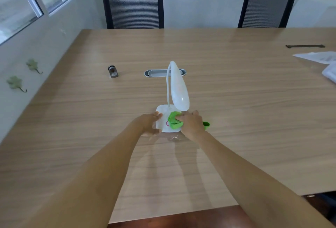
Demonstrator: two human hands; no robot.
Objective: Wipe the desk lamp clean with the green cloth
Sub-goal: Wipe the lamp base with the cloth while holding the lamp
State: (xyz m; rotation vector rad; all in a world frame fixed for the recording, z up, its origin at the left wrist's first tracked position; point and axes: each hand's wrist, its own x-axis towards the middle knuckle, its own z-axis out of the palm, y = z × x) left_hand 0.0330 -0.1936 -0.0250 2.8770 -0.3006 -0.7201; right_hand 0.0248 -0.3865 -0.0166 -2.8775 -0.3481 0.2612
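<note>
The white desk lamp [177,89] stands near the middle of the wooden table [236,100], its square base [163,116] toward the person and its gooseneck arching so that the long head hangs over the base. The left hand [151,123] clasps the base's left edge, fingers curled around the rim, bracing it. The right hand [191,124] is closed around the bunched green cloth [174,121] and presses it onto the top of the base, right beside the pink ring [167,123] marked there; a tail of cloth pokes out past the wrist on the right.

The step in hand looks to be wiping the base. To do it well, the bracing hand should hold firm so the light lamp does not skate across the smooth table, while the cloth travels in overlapping strokes from the stem side out to the near edge, then around the rim. The pink ring is probably a touch switch, so light passes suit it. The head hangs close above the wiping hand; a knuckle lifted carelessly could knock it and bend the neck. The neck and head appear not yet covered, and would want a gentle pinch with the cloth, supported from behind

A cable grommet [164,72] sits beyond the lamp, a small metal object [113,71] to the left
</note>
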